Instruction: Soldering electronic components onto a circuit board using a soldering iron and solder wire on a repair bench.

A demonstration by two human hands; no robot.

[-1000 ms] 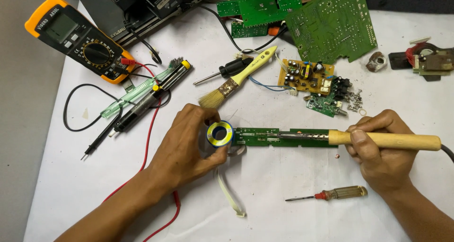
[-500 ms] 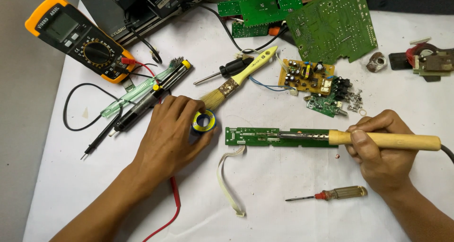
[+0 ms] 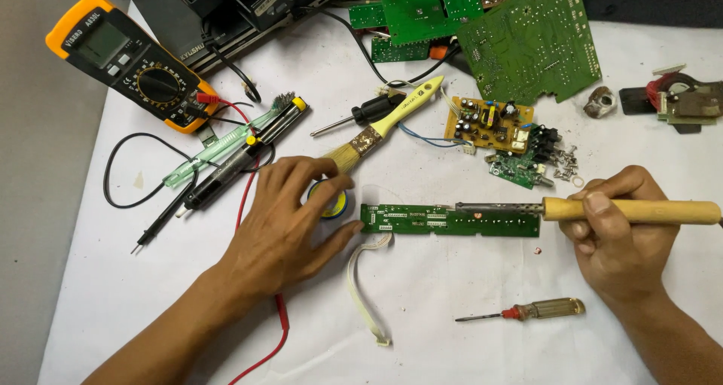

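Two hands work over a white-covered counter, head view. Right hand is closed around the wooden handle of a soldering iron, whose dark tip lies along the narrow green board at centre, pointing toward 9 o'clock. Left hand lies flat with fingers spread loosely over a small blue-and-yellow tin, gripping nothing firmly; its thumb touches the board's left end. Compared with one second ago, the tin has moved off the board's left end toward 10 o'clock, beside the brush, while the iron has held its position; the board's left end is now uncovered. A white ribbon cable trails from the board toward 6 o'clock. A screwdriver lies at 5 o'clock, a multimeter at 10 o'clock.
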